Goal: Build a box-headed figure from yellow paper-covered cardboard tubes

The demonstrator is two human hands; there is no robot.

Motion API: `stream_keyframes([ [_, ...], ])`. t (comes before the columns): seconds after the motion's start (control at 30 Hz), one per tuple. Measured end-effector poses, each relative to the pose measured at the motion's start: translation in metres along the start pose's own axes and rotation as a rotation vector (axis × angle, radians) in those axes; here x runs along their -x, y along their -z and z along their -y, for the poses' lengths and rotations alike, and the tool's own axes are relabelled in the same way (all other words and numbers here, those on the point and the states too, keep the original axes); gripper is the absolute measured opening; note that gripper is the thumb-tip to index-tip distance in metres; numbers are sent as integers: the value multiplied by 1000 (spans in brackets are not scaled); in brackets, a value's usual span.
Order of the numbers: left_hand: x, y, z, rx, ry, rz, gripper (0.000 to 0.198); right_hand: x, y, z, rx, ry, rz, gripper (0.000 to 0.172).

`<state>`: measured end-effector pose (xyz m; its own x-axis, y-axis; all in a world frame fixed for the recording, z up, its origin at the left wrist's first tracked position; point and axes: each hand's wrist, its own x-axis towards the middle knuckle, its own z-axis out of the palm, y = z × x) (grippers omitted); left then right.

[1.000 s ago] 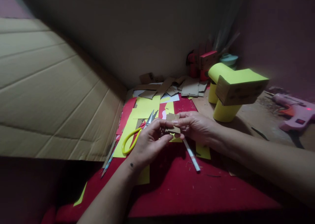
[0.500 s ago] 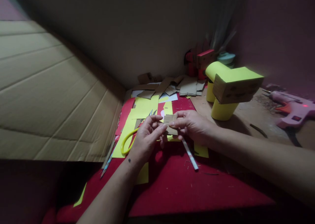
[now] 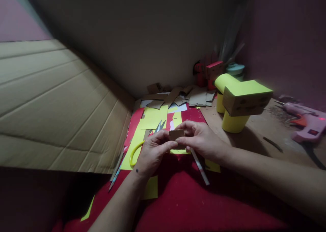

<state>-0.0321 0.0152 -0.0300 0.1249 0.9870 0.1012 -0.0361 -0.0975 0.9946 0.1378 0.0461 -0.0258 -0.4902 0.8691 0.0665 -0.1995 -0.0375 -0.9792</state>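
Note:
A small piece of cardboard (image 3: 176, 135) is pinched between my two hands, above the red cloth. My left hand (image 3: 158, 147) grips its left side, thumb in front. On its right side my right hand (image 3: 197, 137) holds it with thumb and fingers. Yellow-handled scissors (image 3: 132, 157) lie partly under my left hand, their blades pointing away. A thin white stick (image 3: 201, 169) rests on the cloth below my right hand. Sheets of yellow paper (image 3: 155, 118) are spread beyond my hands.
A large cardboard panel (image 3: 51, 116) slants along the left. At the right stand a yellow paper and cardboard construction (image 3: 235, 123) and a pink glue gun (image 3: 305, 120) with a lit red light. Cardboard scraps (image 3: 198, 96) lie at the back. A pencil (image 3: 115, 177) lies near the panel.
The cardboard piece has been tilted in my fingers, so it looks shorter now. Both hands still hold it. The whole view has shifted slightly, with things appearing lower and further right.

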Motion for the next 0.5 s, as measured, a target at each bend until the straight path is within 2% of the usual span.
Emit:
stream_keyframes([
  [0.13,2,-5,-3,-11,-37,-18,7,-3,4,0,5,-80,-22,11],
  [0.3,4,-8,-8,-102,-35,-21,10,-3,9,-3,-33,-5,5,10],
  [0.37,4,-1,-12,-118,-27,-17,17,-5,11,-5,-102,9,14,11],
  [0.43,5,13,-18,-224,-19,-66,22,-8,12,-6,-232,-13,35,15],
  [0.5,9,32,-23,-562,26,-147,22,-11,11,-6,-357,-65,50,20],
])
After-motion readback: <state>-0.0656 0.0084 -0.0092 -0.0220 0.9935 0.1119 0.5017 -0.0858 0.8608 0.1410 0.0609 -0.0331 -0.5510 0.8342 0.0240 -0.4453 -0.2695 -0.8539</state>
